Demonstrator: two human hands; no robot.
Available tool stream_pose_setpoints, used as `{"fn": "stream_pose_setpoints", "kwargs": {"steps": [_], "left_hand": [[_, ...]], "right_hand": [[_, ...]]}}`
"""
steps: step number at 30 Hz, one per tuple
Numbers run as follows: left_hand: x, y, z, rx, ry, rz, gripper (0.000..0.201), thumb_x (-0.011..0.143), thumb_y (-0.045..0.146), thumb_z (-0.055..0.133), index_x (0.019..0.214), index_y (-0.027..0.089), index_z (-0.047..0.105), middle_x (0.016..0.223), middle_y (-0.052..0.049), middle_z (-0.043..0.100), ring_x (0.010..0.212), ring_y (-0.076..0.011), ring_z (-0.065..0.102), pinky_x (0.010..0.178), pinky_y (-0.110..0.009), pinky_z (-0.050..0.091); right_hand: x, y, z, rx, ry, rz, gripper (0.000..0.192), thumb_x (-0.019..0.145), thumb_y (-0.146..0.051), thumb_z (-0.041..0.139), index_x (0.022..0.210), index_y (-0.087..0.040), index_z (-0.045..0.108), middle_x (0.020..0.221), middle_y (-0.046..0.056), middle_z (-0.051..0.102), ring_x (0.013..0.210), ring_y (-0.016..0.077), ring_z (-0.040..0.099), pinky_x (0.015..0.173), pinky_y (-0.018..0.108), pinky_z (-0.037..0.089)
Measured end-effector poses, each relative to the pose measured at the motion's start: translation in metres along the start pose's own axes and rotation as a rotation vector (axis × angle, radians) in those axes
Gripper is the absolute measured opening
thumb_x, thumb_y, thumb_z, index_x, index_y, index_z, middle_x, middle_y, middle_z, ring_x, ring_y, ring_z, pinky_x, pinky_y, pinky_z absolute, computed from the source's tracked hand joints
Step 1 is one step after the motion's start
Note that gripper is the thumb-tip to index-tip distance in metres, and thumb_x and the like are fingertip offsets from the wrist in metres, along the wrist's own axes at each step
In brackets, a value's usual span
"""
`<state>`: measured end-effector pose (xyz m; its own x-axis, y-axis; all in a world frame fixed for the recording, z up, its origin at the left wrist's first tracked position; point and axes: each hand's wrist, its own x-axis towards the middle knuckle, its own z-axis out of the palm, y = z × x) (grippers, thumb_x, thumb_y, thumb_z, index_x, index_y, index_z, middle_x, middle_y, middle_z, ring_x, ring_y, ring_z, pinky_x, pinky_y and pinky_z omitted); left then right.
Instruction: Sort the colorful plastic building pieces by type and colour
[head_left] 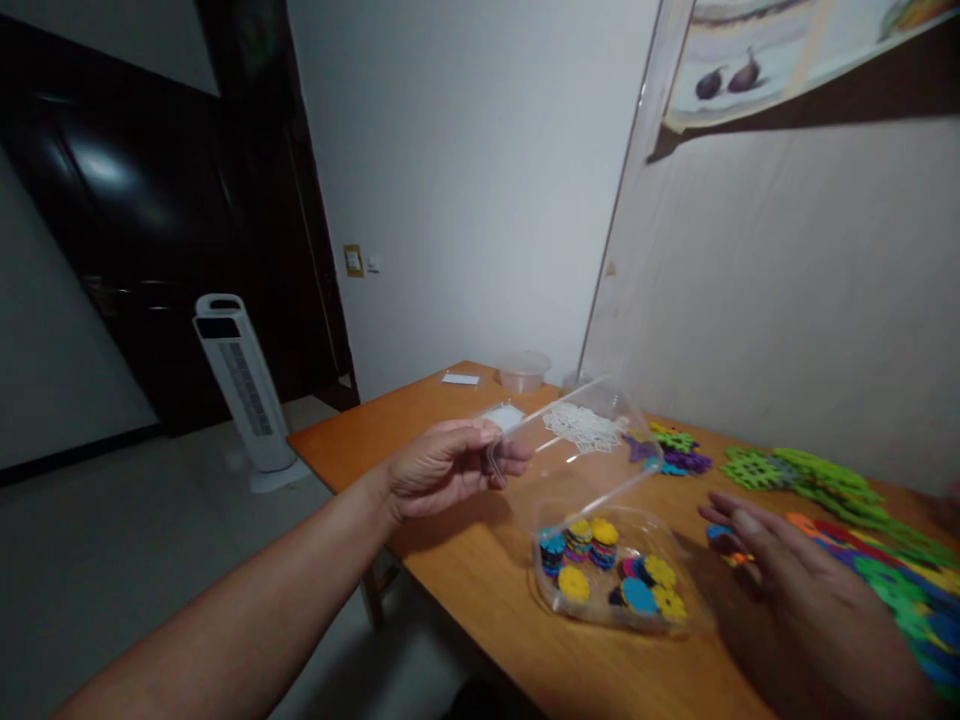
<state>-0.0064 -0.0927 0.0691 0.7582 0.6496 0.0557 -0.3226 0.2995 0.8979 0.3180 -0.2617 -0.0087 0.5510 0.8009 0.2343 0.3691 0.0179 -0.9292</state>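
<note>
A clear plastic lid (592,465) is tilted up above the table, its left edge pinched by my left hand (454,465). Under its lower edge sits a clear plastic box (592,610); whether the two are joined I cannot tell. Stacks of small flower-shaped pieces (604,535), yellow, blue and pink, stand in the box. My right hand (802,590), somewhat blurred, is to the right of the box with fingers stretched out. Near its fingertips lie small blue and orange pieces (720,540).
Green lattice pieces (757,468) and multicoloured flat pieces (892,590) cover the table's right side. A white lacy pile (585,428) shows through the lid. Toward the back are a round clear tub (523,372) and a white card (460,379). A tower heater or fan (251,390) stands on the floor left.
</note>
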Motion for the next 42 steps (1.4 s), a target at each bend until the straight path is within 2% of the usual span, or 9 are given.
{"fn": "stream_pose_setpoints", "kwargs": {"steps": [4, 7, 10, 16, 20, 24, 31, 36, 42], "left_hand": [[0.013, -0.023, 0.023, -0.022, -0.082, -0.139, 0.018, 0.082, 0.024, 0.074, 0.088, 0.010, 0.065, 0.100, -0.015, 0.075, 0.085, -0.0176, 0.072, 0.078, -0.028, 0.051], [0.020, -0.036, 0.033, -0.043, -0.087, -0.193, 0.015, 0.083, 0.022, 0.072, 0.085, 0.011, 0.063, 0.099, -0.014, 0.075, 0.082, -0.0162, 0.071, 0.078, -0.028, 0.052], [0.025, -0.044, 0.037, -0.046, -0.041, -0.189, 0.013, 0.084, 0.021, 0.071, 0.086, 0.010, 0.063, 0.096, -0.013, 0.074, 0.078, -0.0142, 0.069, 0.072, -0.025, 0.051], [0.029, -0.054, 0.036, 0.140, 0.219, -0.010, 0.013, 0.080, 0.021, 0.071, 0.083, 0.012, 0.063, 0.078, -0.004, 0.067, 0.063, -0.0068, 0.057, 0.057, -0.018, 0.041], [0.025, -0.061, 0.031, 0.385, 0.418, 0.075, 0.010, 0.079, 0.021, 0.065, 0.085, 0.013, 0.063, 0.078, -0.002, 0.065, 0.064, -0.0078, 0.055, 0.059, -0.020, 0.037], [0.019, -0.077, 0.027, 0.564, 0.560, 0.124, 0.011, 0.080, 0.025, 0.061, 0.086, 0.015, 0.062, 0.074, 0.001, 0.060, 0.062, -0.0092, 0.050, 0.061, -0.022, 0.037], [0.014, -0.106, 0.025, 0.569, 0.482, 0.093, 0.031, 0.087, 0.046, 0.053, 0.075, 0.017, 0.057, 0.063, 0.003, 0.052, 0.057, -0.0107, 0.046, 0.056, -0.024, 0.033], [0.014, -0.107, 0.031, 0.509, 0.453, 0.072, 0.034, 0.089, 0.047, 0.049, 0.070, 0.018, 0.052, 0.062, 0.003, 0.049, 0.053, -0.0096, 0.042, 0.053, -0.023, 0.032], [0.015, -0.106, 0.036, 0.459, 0.470, 0.043, 0.033, 0.088, 0.046, 0.054, 0.073, 0.017, 0.055, 0.060, 0.004, 0.048, 0.051, -0.0082, 0.040, 0.051, -0.022, 0.028]], "right_hand": [[-0.005, -0.020, 0.004, 0.126, -0.005, 0.120, 0.061, 0.084, -0.063, 0.059, 0.129, -0.023, 0.067, 0.122, 0.012, 0.069, 0.099, 0.0273, 0.065, 0.066, 0.029, 0.053], [-0.006, -0.021, 0.004, 0.194, -0.054, 0.176, 0.063, 0.082, -0.063, 0.065, 0.129, -0.021, 0.066, 0.107, 0.010, 0.071, 0.079, 0.0198, 0.064, 0.059, 0.025, 0.050], [-0.006, -0.020, 0.002, 0.160, -0.094, 0.179, 0.060, 0.082, -0.058, 0.070, 0.127, -0.019, 0.065, 0.078, 0.002, 0.065, 0.062, 0.0134, 0.055, 0.051, 0.022, 0.040], [-0.007, -0.021, 0.009, 0.132, -0.104, 0.205, 0.057, 0.079, -0.054, 0.071, 0.118, -0.015, 0.059, 0.057, -0.005, 0.054, 0.045, 0.0108, 0.044, 0.042, 0.022, 0.030], [-0.011, -0.018, 0.017, 0.101, -0.142, 0.221, 0.050, 0.079, -0.049, 0.066, 0.115, -0.016, 0.056, 0.058, -0.005, 0.055, 0.047, 0.0132, 0.048, 0.044, 0.024, 0.033], [-0.009, -0.003, 0.019, -0.056, -0.105, 0.191, 0.045, 0.077, -0.044, 0.067, 0.112, -0.017, 0.059, 0.059, -0.005, 0.052, 0.048, 0.0148, 0.050, 0.045, 0.026, 0.032], [-0.007, 0.009, 0.020, -0.091, -0.144, 0.133, 0.051, 0.077, -0.046, 0.067, 0.117, -0.015, 0.063, 0.057, -0.006, 0.050, 0.047, 0.0144, 0.048, 0.044, 0.026, 0.032], [-0.017, -0.003, 0.026, 0.037, -0.106, 0.175, 0.049, 0.073, -0.046, 0.071, 0.111, -0.016, 0.068, 0.053, -0.004, 0.051, 0.042, 0.0137, 0.048, 0.040, 0.024, 0.031], [-0.017, -0.008, 0.026, 0.181, -0.163, 0.251, 0.050, 0.074, -0.045, 0.071, 0.117, -0.019, 0.065, 0.057, -0.001, 0.058, 0.051, 0.0192, 0.060, 0.046, 0.028, 0.045]]}}
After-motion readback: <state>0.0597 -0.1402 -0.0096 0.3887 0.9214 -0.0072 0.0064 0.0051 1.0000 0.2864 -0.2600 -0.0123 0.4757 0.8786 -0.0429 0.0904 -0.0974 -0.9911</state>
